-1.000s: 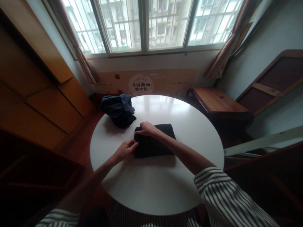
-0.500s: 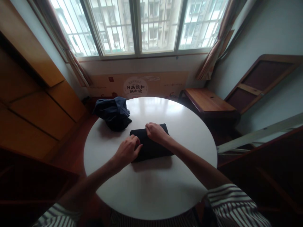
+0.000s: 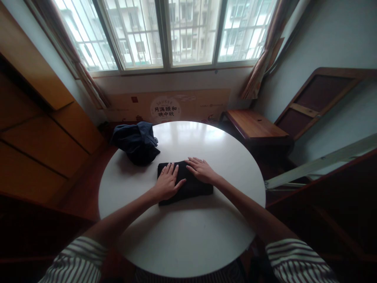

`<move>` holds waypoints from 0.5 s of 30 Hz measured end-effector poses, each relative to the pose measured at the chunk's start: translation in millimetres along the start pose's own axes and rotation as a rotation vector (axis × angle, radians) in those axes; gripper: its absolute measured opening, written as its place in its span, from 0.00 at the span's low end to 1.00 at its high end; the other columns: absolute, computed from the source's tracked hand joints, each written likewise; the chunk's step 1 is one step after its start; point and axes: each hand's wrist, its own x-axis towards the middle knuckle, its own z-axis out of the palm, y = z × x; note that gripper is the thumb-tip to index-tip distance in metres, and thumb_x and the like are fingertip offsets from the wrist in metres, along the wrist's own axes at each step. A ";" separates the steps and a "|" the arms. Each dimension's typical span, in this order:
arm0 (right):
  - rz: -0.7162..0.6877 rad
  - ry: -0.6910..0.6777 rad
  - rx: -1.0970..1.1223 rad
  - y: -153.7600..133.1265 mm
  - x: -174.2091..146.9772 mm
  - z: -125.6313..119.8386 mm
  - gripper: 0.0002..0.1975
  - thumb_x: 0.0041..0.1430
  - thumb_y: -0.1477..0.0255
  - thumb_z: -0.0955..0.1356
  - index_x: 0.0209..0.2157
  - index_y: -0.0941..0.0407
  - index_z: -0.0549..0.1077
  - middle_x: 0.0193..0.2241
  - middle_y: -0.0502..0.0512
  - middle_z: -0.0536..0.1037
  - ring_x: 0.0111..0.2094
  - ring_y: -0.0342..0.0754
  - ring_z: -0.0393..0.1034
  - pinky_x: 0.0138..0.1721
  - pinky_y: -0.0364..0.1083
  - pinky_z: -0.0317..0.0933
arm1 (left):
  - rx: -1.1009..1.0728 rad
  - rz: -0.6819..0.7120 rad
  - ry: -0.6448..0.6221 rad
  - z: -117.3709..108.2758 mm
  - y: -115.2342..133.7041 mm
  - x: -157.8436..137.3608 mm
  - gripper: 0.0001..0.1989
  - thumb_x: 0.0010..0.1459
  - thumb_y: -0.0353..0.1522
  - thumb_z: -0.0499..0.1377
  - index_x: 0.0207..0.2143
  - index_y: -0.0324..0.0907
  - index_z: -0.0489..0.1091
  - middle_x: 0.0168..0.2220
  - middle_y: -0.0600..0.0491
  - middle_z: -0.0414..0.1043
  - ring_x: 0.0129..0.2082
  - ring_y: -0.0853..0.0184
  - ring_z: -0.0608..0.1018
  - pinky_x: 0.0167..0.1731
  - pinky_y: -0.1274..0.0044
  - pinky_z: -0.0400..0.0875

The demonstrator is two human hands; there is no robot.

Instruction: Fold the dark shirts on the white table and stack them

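In the head view, the folded black cloth (image 3: pixel 192 190) lies on the round white bench (image 3: pixel 188 236), beneath the left hand (image 3: pixel 167 182) and right hand (image 3: pixel 202 169), each grip released, palm down. Smoothing probably wants light, even, outward pressure (dragging could skew the folds). Half a second ago both hands were curled; now they're flattened.

Folded black cloth (image 3: pixel 190 190), shaped into a compact, low rectangle, lying flat near the middle of a round white table (image 3: pixel 182 236), long side running roughly left to right, near edge slanting slightly away toward the right, folds too dark to make out.
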 end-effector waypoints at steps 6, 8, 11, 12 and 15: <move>0.057 0.079 0.083 32.1 1.2 7.0 0.24 0.72 0.64 0.53 0.63 0.51 0.64 0.66 0.55 0.61 0.68 0.52 0.50 0.66 0.61 0.42 | 0.001 -0.144 -0.070 -13.2 -19.6 -4.0 0.33 0.68 0.47 0.43 0.68 0.38 0.51 0.70 0.39 0.47 0.69 0.51 0.51 0.64 0.52 0.44; 0.055 0.115 0.140 36.8 0.1 5.2 0.23 0.72 0.65 0.54 0.61 0.53 0.67 0.64 0.57 0.64 0.66 0.52 0.54 0.66 0.60 0.44 | 0.008 -0.172 -0.066 -19.5 -21.9 -7.8 0.31 0.69 0.44 0.43 0.68 0.38 0.52 0.69 0.40 0.48 0.70 0.51 0.50 0.64 0.52 0.46; 0.004 0.176 0.248 38.3 1.7 -6.5 0.21 0.70 0.65 0.57 0.57 0.57 0.71 0.58 0.61 0.72 0.61 0.53 0.64 0.63 0.56 0.53 | 0.013 -0.050 -0.036 -31.3 -14.4 -22.7 0.32 0.68 0.46 0.46 0.68 0.40 0.52 0.69 0.40 0.49 0.70 0.49 0.49 0.64 0.50 0.45; -0.020 0.189 0.280 37.6 2.9 -12.1 0.21 0.69 0.65 0.59 0.56 0.57 0.72 0.56 0.62 0.74 0.58 0.53 0.67 0.62 0.55 0.56 | 0.009 0.049 -0.049 -34.9 -10.2 -29.3 0.34 0.66 0.48 0.49 0.69 0.41 0.51 0.69 0.40 0.49 0.69 0.48 0.49 0.64 0.50 0.44; -0.089 0.150 0.321 32.1 5.6 -30.0 0.21 0.63 0.63 0.66 0.54 0.57 0.73 0.52 0.61 0.77 0.54 0.54 0.71 0.57 0.52 0.62 | 0.012 0.329 -0.126 -43.0 -1.0 -46.2 0.37 0.62 0.47 0.56 0.69 0.45 0.51 0.69 0.41 0.50 0.68 0.48 0.54 0.64 0.51 0.45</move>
